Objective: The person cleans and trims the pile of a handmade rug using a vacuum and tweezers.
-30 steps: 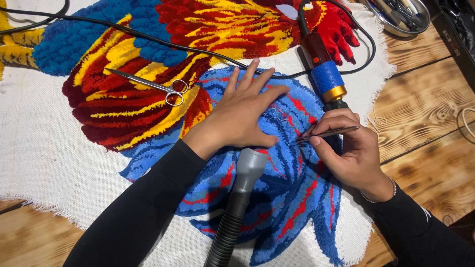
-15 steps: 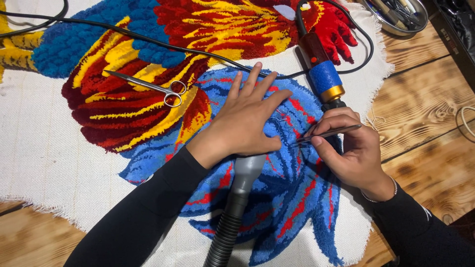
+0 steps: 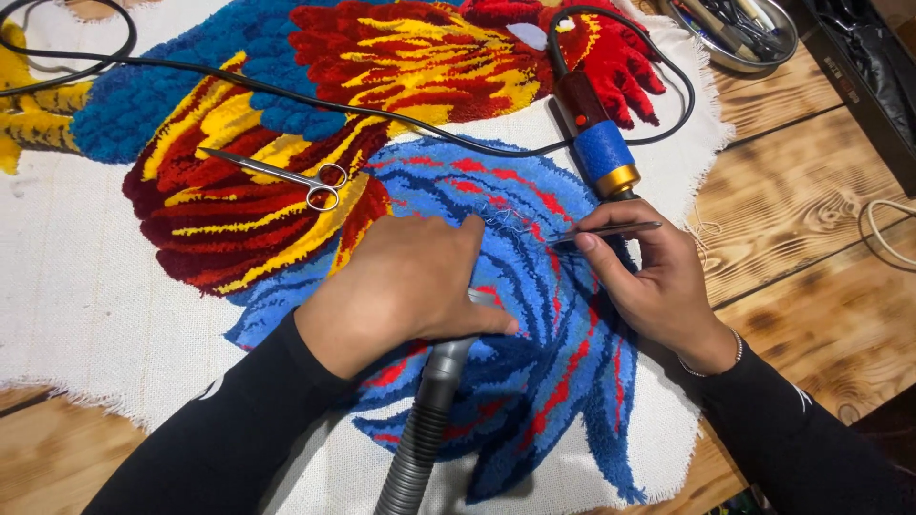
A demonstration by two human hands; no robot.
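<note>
1. Blue tufted rug, centre of the wooden table: left hand closed over a grey vacuum hose.
2. Right hand pinches thin tweezers, apparently lifting stray yarn.
3. Detail cleaning seems underway; steady, fine strokes needed.

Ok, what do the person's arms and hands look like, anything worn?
Both arms wear long black sleeves to the wrists. The left hand is bare, without gloves or rings. The right hand is bare too, with a thin bracelet at the wrist.
</note>
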